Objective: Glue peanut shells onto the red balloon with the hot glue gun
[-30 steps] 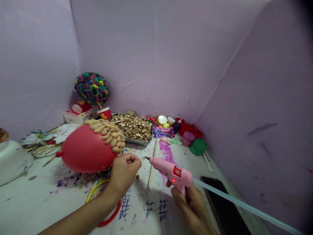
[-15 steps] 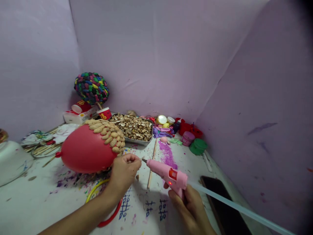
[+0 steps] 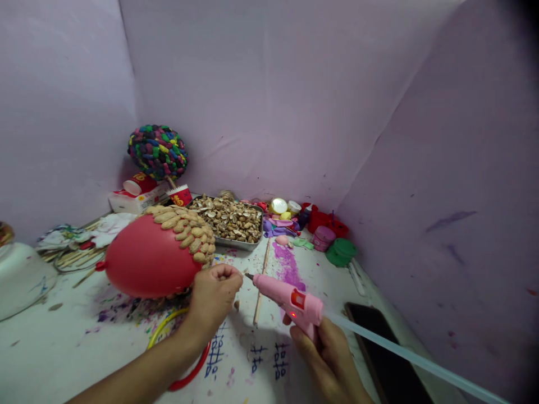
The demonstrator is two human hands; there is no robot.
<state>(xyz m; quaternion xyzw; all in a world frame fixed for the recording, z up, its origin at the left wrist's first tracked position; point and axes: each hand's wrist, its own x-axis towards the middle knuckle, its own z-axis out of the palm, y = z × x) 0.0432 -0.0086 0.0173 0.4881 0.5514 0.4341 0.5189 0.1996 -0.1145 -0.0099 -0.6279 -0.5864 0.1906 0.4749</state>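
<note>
My right hand (image 3: pixel 324 353) is wrapped around the handle of a pink hot glue gun (image 3: pixel 286 294), whose red light is lit. A long clear glue stick (image 3: pixel 404 353) sticks out of its back. The fingers of my left hand (image 3: pixel 217 289) are pinched on what looks like a peanut shell (image 3: pixel 245 273); only a small edge shows, right by the gun's nozzle. Behind that hand lies a red balloon (image 3: pixel 147 258) on its side, knot to the left. Rows of peanut shells (image 3: pixel 185 227) cover its right end. Part of the balloon is hidden by my left hand.
A metal tray (image 3: pixel 240 245) of peanut shells stands behind the balloon. A yellow and red ring (image 3: pixel 193 377) lies under my left forearm. A thin stick (image 3: pixel 263 283), a dark phone (image 3: pixel 385 350), a green tub (image 3: pixel 341 252) and a multicoloured ball (image 3: pixel 158 151) are around.
</note>
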